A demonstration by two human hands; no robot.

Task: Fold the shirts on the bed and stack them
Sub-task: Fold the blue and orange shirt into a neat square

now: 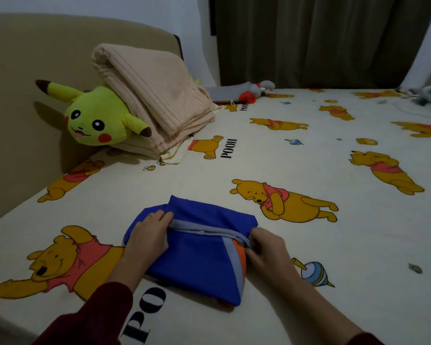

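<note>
Blue shirt [197, 250] with grey trim and an orange panel, folded into a compact bundle, lying near the front edge of the bed [309, 282] on a cream sheet printed with yellow bears. Left hand [147, 235] on the shirt's left side, fingers curled and pinched onto the grey trim at the fold, ring visible on one finger. Right hand [266, 250] at the right end of that same trim, fingers bent and closed on the fabric edge beside the orange panel. Dark red sleeves [92, 317] on both forearms. Farther back and to the left, a folded peach blanket [154, 95] resting on a pillow, with a yellow plush toy [95, 118] tucked under it against the beige headboard [23, 70]. Small grey-and-red stuffed toy [255, 90] at the far edge. Dark curtain [321, 38] behind the bed.
</note>
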